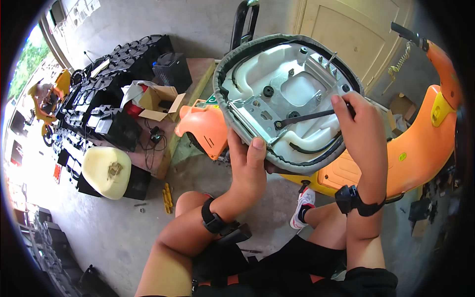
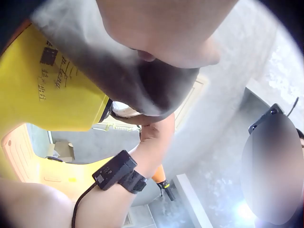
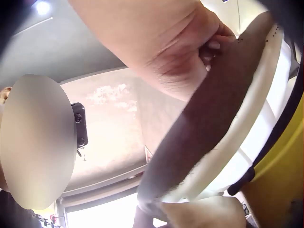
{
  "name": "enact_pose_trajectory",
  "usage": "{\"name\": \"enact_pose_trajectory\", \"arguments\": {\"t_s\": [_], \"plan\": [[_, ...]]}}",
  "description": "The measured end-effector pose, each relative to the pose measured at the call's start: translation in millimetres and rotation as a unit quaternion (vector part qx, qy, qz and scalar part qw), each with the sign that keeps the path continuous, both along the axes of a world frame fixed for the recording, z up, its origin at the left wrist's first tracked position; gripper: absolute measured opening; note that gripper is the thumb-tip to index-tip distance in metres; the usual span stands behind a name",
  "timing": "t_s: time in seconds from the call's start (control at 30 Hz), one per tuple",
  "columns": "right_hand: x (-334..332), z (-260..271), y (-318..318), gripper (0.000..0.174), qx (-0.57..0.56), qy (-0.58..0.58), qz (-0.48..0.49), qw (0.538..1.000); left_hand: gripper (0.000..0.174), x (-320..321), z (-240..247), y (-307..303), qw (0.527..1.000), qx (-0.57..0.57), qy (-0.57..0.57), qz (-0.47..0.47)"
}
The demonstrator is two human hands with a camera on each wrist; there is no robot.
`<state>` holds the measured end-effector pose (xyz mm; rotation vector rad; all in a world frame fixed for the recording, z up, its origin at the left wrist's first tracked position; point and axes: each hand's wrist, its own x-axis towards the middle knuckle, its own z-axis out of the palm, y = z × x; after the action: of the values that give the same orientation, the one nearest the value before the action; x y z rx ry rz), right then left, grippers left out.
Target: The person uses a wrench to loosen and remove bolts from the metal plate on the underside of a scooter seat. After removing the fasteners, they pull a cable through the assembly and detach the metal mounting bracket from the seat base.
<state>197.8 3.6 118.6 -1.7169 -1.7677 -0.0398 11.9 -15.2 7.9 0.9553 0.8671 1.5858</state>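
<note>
A scooter seat [image 1: 292,64] is turned underside up, its white base and dark padded rim facing the head camera. My left hand [image 1: 247,168] grips its near edge, thumb at the rim and the other fingers partly hidden beneath. In my right hand [image 1: 365,131] is a dark wrench [image 1: 309,118], held by its right end. The wrench's far end sits at a nut [image 1: 278,124] on the metal bracket [image 1: 257,115]. In the right wrist view the seat's dark cover [image 3: 213,104] runs below the right hand; the wrench is hidden there.
An orange scooter body [image 1: 410,163] stands beneath and right of the seat. Black batteries [image 1: 114,123] and an open cardboard box [image 1: 161,101] crowd a low platform at left. A cream seat foam [image 1: 106,171] lies nearby. Yellow-handled pliers [image 1: 167,198] lie on the floor.
</note>
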Motion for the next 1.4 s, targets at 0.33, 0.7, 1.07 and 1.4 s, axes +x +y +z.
{"name": "enact_pose_trajectory", "arguments": {"t_s": [0.33,0.7,1.07,1.4], "plan": [[-9,-7,-63,0.026,0.008,-0.014,0.029,0.999,0.076,9,-13,7,0.999,0.017,-0.031,0.024],[-40,-42,-81,0.026,0.144,-0.100,0.271,0.947,0.081,16,-14,9,0.989,0.066,-0.133,-0.004],[-31,-47,-67,0.036,0.160,-0.116,0.316,0.928,0.079,7,-11,7,0.993,0.076,-0.091,-0.025],[-17,-25,-60,0.023,0.161,0.054,0.315,0.934,0.078,10,-12,9,0.992,0.077,-0.096,-0.011]]}}
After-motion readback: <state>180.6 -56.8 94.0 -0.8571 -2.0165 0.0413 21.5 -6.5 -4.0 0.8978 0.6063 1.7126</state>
